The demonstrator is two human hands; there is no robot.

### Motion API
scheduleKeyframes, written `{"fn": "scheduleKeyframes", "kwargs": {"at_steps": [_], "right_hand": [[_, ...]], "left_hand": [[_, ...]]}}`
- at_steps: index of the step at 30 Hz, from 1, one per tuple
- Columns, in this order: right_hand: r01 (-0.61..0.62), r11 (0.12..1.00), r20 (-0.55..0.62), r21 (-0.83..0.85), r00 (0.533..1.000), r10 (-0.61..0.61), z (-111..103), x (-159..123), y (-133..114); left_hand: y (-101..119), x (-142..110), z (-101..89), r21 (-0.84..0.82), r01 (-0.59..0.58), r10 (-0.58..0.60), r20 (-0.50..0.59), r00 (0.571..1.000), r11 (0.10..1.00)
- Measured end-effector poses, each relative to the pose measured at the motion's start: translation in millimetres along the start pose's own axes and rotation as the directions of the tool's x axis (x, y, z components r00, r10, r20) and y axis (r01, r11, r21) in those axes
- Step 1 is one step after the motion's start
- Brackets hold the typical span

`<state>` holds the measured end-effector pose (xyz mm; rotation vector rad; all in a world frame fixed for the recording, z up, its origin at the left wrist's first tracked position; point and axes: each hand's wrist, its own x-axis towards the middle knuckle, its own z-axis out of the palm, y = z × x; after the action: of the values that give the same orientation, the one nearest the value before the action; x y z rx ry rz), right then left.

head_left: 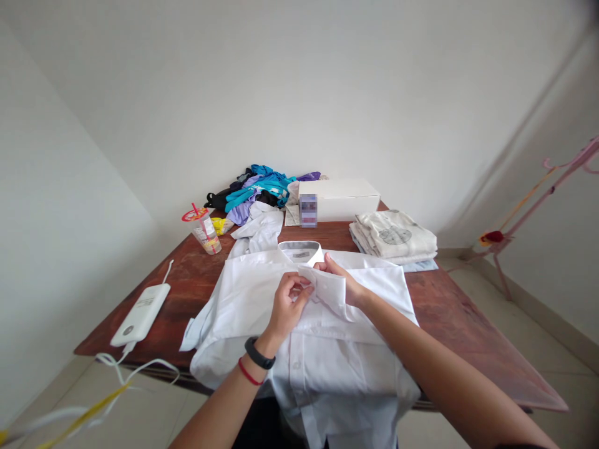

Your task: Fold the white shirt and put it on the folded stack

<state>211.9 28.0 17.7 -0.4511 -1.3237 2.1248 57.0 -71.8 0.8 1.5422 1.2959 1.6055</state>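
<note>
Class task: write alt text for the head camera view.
Both hands, left hand and right hand, pinch a cuff of a white shirt spread on a wooden table. Behind lie folded clothes, a white box and a coloured clothes heap.

- A brown wooden tabletop (pixel 449 305) fills the middle of the view.
- At 12 o'clock, a white box (pixel 341 198) by the wall.
- At 11 o'clock, a heap of coloured clothes (pixel 259 187).
- At 1 o'clock, a folded stack of pale shirts (pixel 394 240).
- At 10 o'clock, a tilted plastic cup (pixel 206 232) with a red straw.
- At 9 o'clock, a white power bank (pixel 141 315), its cable trailing off the edge.
</note>
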Motion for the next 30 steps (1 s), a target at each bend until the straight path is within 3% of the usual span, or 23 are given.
{"fn": "scheduleKeyframes", "kwargs": {"at_steps": [10,16,19,22,25,27,30], "right_hand": [[-0.114,0.944,0.1,-0.31,0.983,0.152,3.2,-12.9,-12.6],[-0.214,0.94,-0.048,-0.265,0.977,0.209,0.9,-13.9,-10.4],[-0.238,0.937,-0.064,-0.256,0.971,0.229,3.1,-16.6,-13.3],[-0.219,0.952,-0.083,-0.213,0.975,0.206,10.9,-15.9,-20.7],[-0.154,0.976,-0.211,-0.157,0.97,0.119,22.9,-12.5,-37.7],[-0.102,0.982,-0.302,-0.158,0.952,0.05,30.6,-14.2,-57.3],[-0.038,0.981,-0.409,-0.19,0.911,-0.044,37.4,-31.0,-96.1]], "left_hand": [[2.7,-3.7,1.8,0.111,-0.175,0.169,0.06,0.984,0.978],[1.3,-7.5,3.3,0.043,-0.045,0.045,-0.004,0.999,0.998],[6.2,-9.1,3.5,0.054,-0.019,0.02,-0.023,1.0,0.998],[11.1,-10.2,0.2,0.123,-0.032,0.045,-0.104,0.994,0.992],[13.7,-13.5,-7.4,0.131,-0.045,0.067,-0.162,0.984,0.99],[18.1,-19.2,-12.8,0.136,-0.126,0.14,-0.094,0.986,0.983],[35.3,-32.5,-15.8,0.133,-0.308,0.283,0.174,0.943,0.942]]}}
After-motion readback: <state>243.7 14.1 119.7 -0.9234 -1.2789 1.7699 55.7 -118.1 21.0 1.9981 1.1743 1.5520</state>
